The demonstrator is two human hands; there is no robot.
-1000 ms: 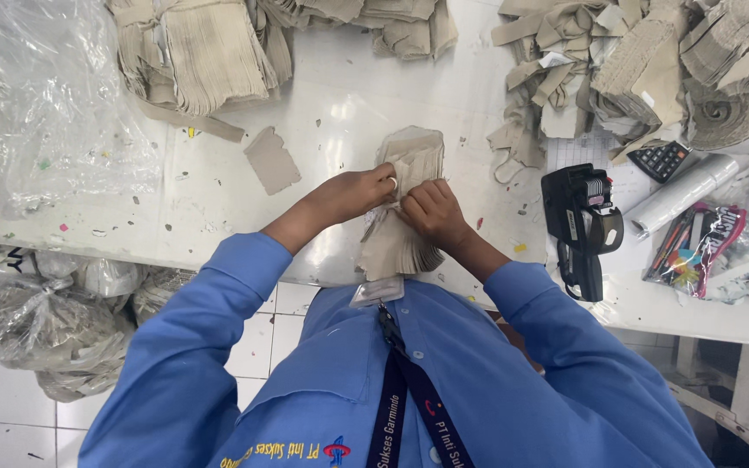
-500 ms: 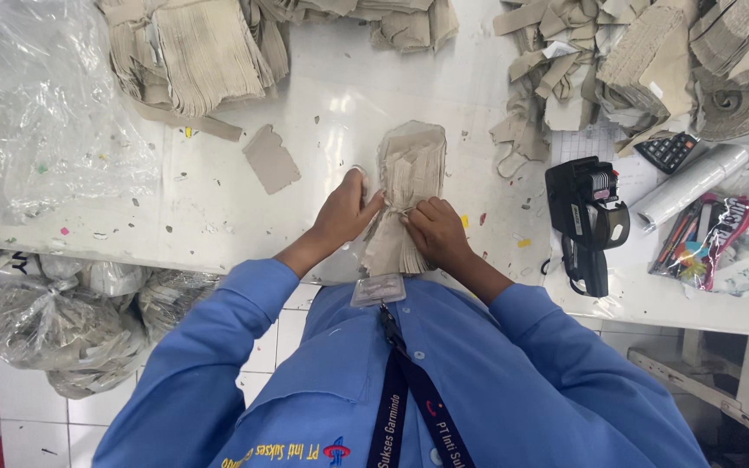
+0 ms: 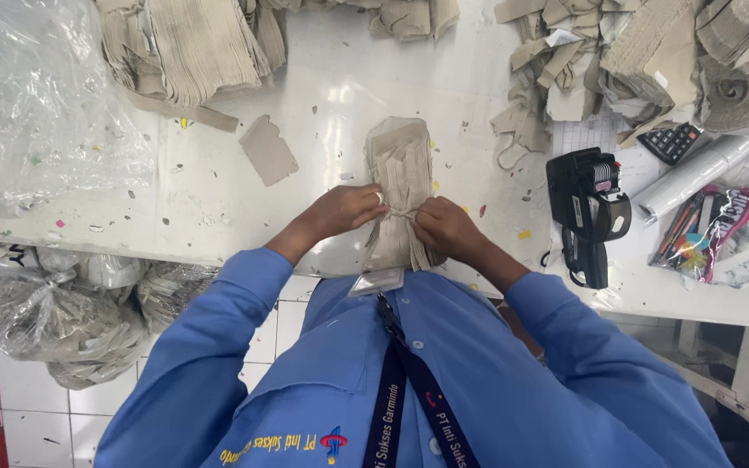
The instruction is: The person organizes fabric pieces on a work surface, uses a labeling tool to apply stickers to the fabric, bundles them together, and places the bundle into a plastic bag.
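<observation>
While a tan bundle of cut fabric pieces point(image 3: 400, 186) lies upright across the near part of the white bench point(image 3: 322, 95), it is gripped at its waist by both hands. The left hand point(image 3: 346, 211) is pressed against the left side of the bundle, its fingers curled shut around the end of a thin tan tie strip point(image 3: 399, 214) that crosses the bundle. The right hand point(image 3: 444, 229) is set against the right side of the bundle, its fingers closed in a pinch on the other end of that strip. The lower end of the bundle overhangs the near edge of the bench, just above a clear badge holder point(image 3: 376, 281) hung on a dark lanyard point(image 3: 409, 381).

To the left of the bundle, a single flat tan cutout piece point(image 3: 268, 150) is laid apart on the bench. Farther left and beyond it, a large stack of tan pieces point(image 3: 192, 48) is seen, with crumpled clear plastic sheeting point(image 3: 32, 104) beside that. To the right of the bundle, a black handheld labelling gun point(image 3: 589, 208) is laid near the bench edge, and a heap of loose tan pieces point(image 3: 600, 52) is piled beyond it. A black calculator point(image 3: 671, 141) and a white paper roll point(image 3: 691, 176) are seen right of the gun. Below the bench, left of the bundle, filled plastic bags point(image 3: 54, 312) are stored on the tiled floor.
</observation>
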